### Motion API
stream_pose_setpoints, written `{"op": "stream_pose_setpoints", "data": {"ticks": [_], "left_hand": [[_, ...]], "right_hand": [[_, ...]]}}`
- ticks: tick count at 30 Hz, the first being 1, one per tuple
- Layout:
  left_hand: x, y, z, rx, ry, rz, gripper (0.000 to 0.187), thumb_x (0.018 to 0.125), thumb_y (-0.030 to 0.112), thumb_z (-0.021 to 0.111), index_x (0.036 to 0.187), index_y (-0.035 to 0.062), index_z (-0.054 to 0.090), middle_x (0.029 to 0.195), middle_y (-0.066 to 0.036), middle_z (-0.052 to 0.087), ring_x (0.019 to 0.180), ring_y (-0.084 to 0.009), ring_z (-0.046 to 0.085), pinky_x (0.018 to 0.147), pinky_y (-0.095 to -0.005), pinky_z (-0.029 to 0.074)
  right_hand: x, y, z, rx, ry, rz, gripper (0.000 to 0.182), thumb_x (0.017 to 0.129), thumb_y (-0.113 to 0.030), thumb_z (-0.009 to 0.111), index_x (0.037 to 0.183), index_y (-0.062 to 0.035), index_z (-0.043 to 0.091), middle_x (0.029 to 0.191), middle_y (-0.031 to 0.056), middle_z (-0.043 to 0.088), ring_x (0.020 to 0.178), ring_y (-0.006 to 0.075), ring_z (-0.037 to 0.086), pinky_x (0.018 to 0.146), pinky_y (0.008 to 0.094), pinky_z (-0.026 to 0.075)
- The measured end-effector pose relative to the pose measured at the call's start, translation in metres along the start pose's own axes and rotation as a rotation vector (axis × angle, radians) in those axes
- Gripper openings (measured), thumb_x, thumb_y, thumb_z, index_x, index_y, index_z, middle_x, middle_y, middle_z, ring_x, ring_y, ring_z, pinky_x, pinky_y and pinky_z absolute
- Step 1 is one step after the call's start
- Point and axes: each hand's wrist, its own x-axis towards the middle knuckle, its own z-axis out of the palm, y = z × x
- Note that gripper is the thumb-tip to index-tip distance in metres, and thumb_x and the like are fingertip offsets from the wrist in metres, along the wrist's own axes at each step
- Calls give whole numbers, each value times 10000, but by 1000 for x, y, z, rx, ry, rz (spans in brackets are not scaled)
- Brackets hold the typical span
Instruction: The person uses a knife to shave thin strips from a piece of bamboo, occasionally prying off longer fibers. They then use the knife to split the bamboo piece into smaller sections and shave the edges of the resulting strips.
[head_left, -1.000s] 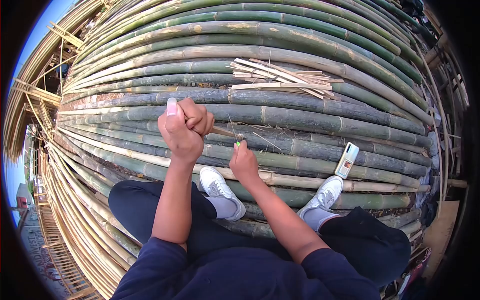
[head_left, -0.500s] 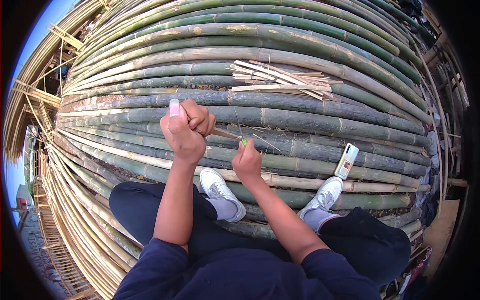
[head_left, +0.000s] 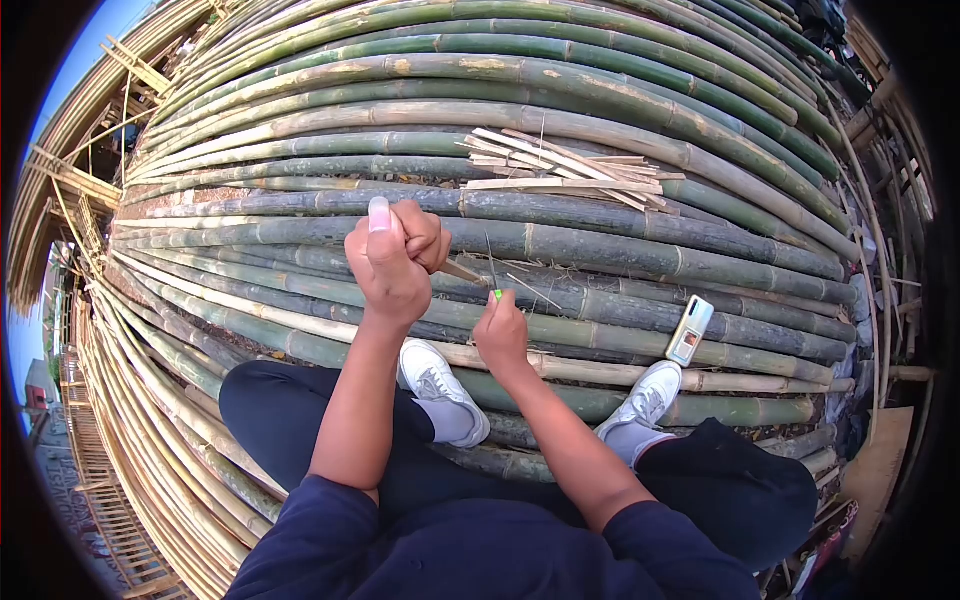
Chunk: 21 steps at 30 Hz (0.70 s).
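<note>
My left hand (head_left: 392, 262) is closed around a bamboo strip (head_left: 461, 271), its thumb pointing up toward the camera. The strip's short end sticks out to the right of the fist, toward the blade. A thin-bladed knife (head_left: 491, 258) with a bright green handle is gripped in my right hand (head_left: 502, 332), fingers wrapped round it. Its blade points away from me and overlaps the end of the strip in this view. Beyond both hands, a loose pile of split bamboo strips (head_left: 565, 172) lies across the poles.
Long green bamboo poles (head_left: 620, 250) cover the ground beneath me. A phone (head_left: 690, 330) lies on them beside my right shoe (head_left: 645, 398). Thin pale poles (head_left: 150, 440) lie along the left. A flat board (head_left: 878, 480) is at the right edge.
My left hand has shifted a little to the right with the strip. My right hand has moved slightly right and toward me, and the knife blade stands more upright in view.
</note>
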Motion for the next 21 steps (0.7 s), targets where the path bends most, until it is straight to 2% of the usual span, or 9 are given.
{"op": "stream_pose_setpoints", "data": {"ticks": [3, 5, 6, 9, 10, 15, 17, 18, 21], "left_hand": [[3, -1, 0, -15, -9, 32, 501, 974, 370, 345, 579, 63, 298, 508, 19, 250, 439, -74, 193, 416, -260, 171], [3, 0, 7, 17, 17, 24, 452, 960, 350, 296, 587, 97, 260, 466, 13, 212, 413, -77, 156, 396, -263, 163], [5, 1, 10, 16, 17, 35, 452, 960, 350, 296, 587, 97, 260, 466, 13, 212, 413, -77, 156, 396, -263, 163], [1, 1, 14, 48, -13, 38, 458, 964, 347, 304, 587, 90, 263, 482, 12, 225, 421, -79, 171, 401, -264, 168], [2, 1, 12, 48, -23, 32, 462, 966, 347, 304, 586, 87, 266, 493, 11, 233, 425, -80, 180, 404, -265, 170], [3, 0, 18, 89, -71, 72, 476, 976, 339, 311, 585, 70, 282, 519, 14, 245, 438, -78, 193, 414, -265, 175], [3, -2, 16, 104, -68, 98, 476, 979, 328, 316, 585, 62, 293, 520, 15, 243, 441, -76, 196, 416, -263, 177], [2, -1, 16, 86, -60, 81, 476, 979, 325, 317, 583, 61, 296, 520, 16, 241, 442, -76, 199, 417, -262, 178], [3, -2, 18, 69, -84, 94, 477, 979, 323, 321, 582, 60, 299, 523, 17, 244, 442, -76, 204, 419, -260, 180]], "right_hand": [[-4, 2, 2, 95, 42, -135, 190, 943, -170, 434, 902, 16, 448, 740, 235, 624, 703, 429, 619, 605, 506, 487], [-4, 30, 20, -169, -110, 60, 185, 940, -169, 446, 882, 6, 441, 692, 238, 596, 649, 438, 593, 567, 514, 463], [1, 25, 16, -129, -116, 112, 202, 945, -180, 438, 878, 11, 446, 714, 243, 606, 666, 437, 603, 582, 518, 470], [-1, -11, -11, 73, 33, -56, 241, 956, -195, 413, 907, 35, 468, 755, 261, 626, 721, 441, 625, 629, 518, 491], [1, -1, 5, -129, -128, 90, 253, 960, -202, 409, 905, 38, 469, 725, 268, 613, 706, 447, 616, 619, 525, 480], [3, -1, 2, -62, -48, 107, 262, 962, -215, 410, 890, 32, 464, 720, 278, 611, 685, 453, 611, 618, 529, 479], [3, -6, -3, 93, 84, -119, 267, 960, -208, 415, 887, 42, 474, 735, 285, 615, 702, 455, 615, 628, 529, 482], [5, 5, 9, -146, -104, 69, 250, 956, -193, 424, 880, 41, 472, 718, 289, 606, 691, 457, 608, 609, 531, 474], [10, 19, 10, -116, -98, 44, 230, 957, -185, 424, 887, 31, 463, 714, 295, 599, 684, 461, 603, 588, 534, 464]]}}
